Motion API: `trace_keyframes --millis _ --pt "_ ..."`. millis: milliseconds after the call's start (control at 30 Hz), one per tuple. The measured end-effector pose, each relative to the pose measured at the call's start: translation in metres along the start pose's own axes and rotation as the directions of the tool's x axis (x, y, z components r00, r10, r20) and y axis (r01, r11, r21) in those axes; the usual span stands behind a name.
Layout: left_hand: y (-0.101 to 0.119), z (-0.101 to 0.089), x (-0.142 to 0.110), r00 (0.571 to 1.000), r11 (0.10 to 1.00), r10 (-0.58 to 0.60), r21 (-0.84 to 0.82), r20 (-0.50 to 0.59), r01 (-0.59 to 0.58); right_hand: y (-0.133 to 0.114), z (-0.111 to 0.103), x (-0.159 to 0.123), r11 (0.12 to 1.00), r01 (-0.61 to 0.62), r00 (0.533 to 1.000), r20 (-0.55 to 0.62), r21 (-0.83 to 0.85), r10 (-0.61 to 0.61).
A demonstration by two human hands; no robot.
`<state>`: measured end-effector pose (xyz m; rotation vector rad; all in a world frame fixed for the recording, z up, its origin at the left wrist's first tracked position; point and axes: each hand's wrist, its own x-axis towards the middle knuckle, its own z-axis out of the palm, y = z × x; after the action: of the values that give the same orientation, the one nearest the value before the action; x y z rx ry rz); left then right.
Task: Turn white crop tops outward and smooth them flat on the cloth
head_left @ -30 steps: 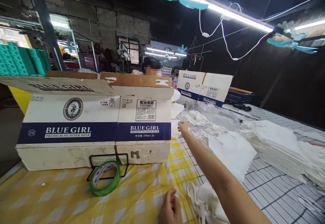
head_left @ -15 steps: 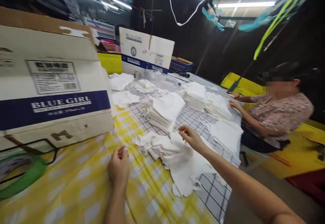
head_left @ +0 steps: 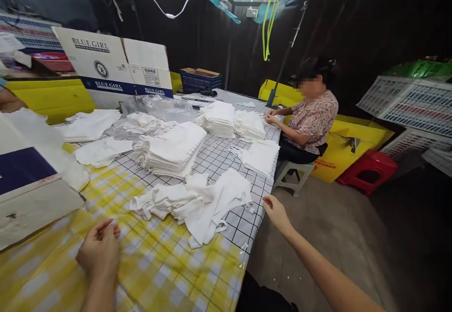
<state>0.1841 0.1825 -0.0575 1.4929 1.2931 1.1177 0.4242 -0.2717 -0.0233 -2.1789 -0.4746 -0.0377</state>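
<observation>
My left hand (head_left: pixel 100 248) rests over the yellow-checked tablecloth (head_left: pixel 165 274) with its fingers curled in; I see nothing in it. Over the table's right edge, my right hand (head_left: pixel 278 214) is held out with loosely bent fingers slightly apart and nothing between them. Between the hands lies a loose heap of white cloth pieces (head_left: pixel 208 203), some crumpled, some flat, with narrow straps. Behind it stands a neat stack of white cloth pieces (head_left: pixel 173 147). Neither hand touches the cloth.
A carton (head_left: pixel 31 208) stands at the left, another carton (head_left: pixel 116 67) at the back beside clear plastic bags (head_left: pixel 162 107). More white stacks (head_left: pixel 219 119) lie farther off. A co-worker (head_left: pixel 310 114) sits on a stool (head_left: pixel 294 173) at the right. Beyond are a red stool (head_left: pixel 369 170) and white crates (head_left: pixel 416 100).
The view has swung right, showing more floor and the crates. My right hand has moved away from the white heap to beyond the table edge. My left hand stays curled over the tablecloth.
</observation>
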Motion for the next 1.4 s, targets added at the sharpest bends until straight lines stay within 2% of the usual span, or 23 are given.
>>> trace_keyframes --millis 100,167,267,300,400,433,500,600,700,767,800,867,933,1000,1033,1133,1233,1333,1400 --pt "0.009 -0.009 -0.006 0.995 0.999 -0.036 0.0 0.088 0.036 -0.003 0.002 0.0 0.999 0.029 1.0 0.009 0.013 -0.029" --pt "0.015 -0.018 -0.021 0.992 0.987 -0.063 0.154 0.109 0.046 -0.006 0.005 0.0 0.999 0.046 0.999 0.022 0.021 -0.046" --pt "0.025 -0.024 -0.066 0.988 0.872 -0.028 0.486 0.151 -0.05 -0.008 0.012 0.003 0.998 0.055 0.998 0.036 0.028 -0.056" --pt "0.029 -0.023 -0.086 0.972 0.855 0.013 0.502 0.234 -0.132 -0.009 0.014 0.004 0.998 0.056 0.998 0.039 0.029 -0.057" --pt "0.042 -0.006 -0.141 0.88 0.8 0.126 0.478 0.457 -0.363 -0.009 0.02 0.008 0.998 0.055 0.997 0.052 0.025 -0.056" --pt "0.046 0.002 -0.156 0.854 0.774 0.154 0.477 0.497 -0.417 -0.01 0.021 0.009 0.998 0.056 0.997 0.059 0.022 -0.057" --pt "0.055 0.02 -0.178 0.809 0.697 0.191 0.503 0.556 -0.511 -0.012 0.022 0.008 0.998 0.054 0.996 0.073 0.016 -0.055" --pt "0.067 0.041 -0.193 0.78 0.612 0.218 0.541 0.587 -0.578 -0.016 0.024 0.006 0.995 0.071 0.995 0.081 -0.076 -0.065" --pt "0.077 0.051 -0.198 0.755 0.672 0.184 0.48 0.629 -0.564 -0.019 0.025 0.005 0.976 0.099 0.993 0.08 -0.193 -0.084" --pt "0.082 0.048 -0.199 0.743 0.71 0.161 0.448 0.649 -0.544 -0.02 0.024 0.005 0.972 0.103 0.992 0.093 -0.213 -0.085" --pt "0.084 0.044 -0.2 0.751 0.735 0.141 0.44 0.645 -0.516 -0.021 0.024 0.005 0.971 0.105 0.991 0.103 -0.213 -0.085" --pt "0.088 0.031 -0.203 0.774 0.843 0.053 0.387 0.631 -0.374 -0.022 0.023 0.003 0.973 0.114 0.988 0.123 -0.199 -0.09" --pt "0.09 0.011 -0.204 0.781 0.963 -0.094 0.255 0.617 -0.085 -0.026 0.022 -0.004 0.976 0.135 0.982 0.154 -0.171 -0.109" --pt "0.089 -0.016 -0.205 0.772 0.974 -0.226 0.121 0.594 0.192 -0.032 0.022 -0.017 0.977 0.165 0.969 0.206 -0.137 -0.135" --pt "0.086 -0.031 -0.205 0.774 0.957 -0.272 0.073 0.572 0.282 -0.036 0.022 -0.026 0.976 0.184 0.959 0.241 -0.117 -0.152" --pt "0.073 -0.082 -0.203 0.798 0.911 -0.375 0.029 0.473 0.411 -0.052 0.023 -0.055 0.963 0.268 0.89 0.39 -0.031 -0.235" --pt "0.058 -0.134 -0.203 0.808 0.863 -0.482 0.022 0.338 0.505 -0.069 0.026 -0.085 0.938 0.341 0.77 0.552 0.068 -0.32" --pt "0.044 -0.176 -0.206 0.79 0.813 -0.568 0.01 0.232 0.582 -0.083 0.031 -0.107 0.919 0.373 0.66 0.661 0.125 -0.358" --pt "0.035 -0.197 -0.209 0.766 0.791 -0.602 0.041 0.225 0.61 -0.088 0.035 -0.114 0.91 0.385 0.604 0.704 0.152 -0.373"
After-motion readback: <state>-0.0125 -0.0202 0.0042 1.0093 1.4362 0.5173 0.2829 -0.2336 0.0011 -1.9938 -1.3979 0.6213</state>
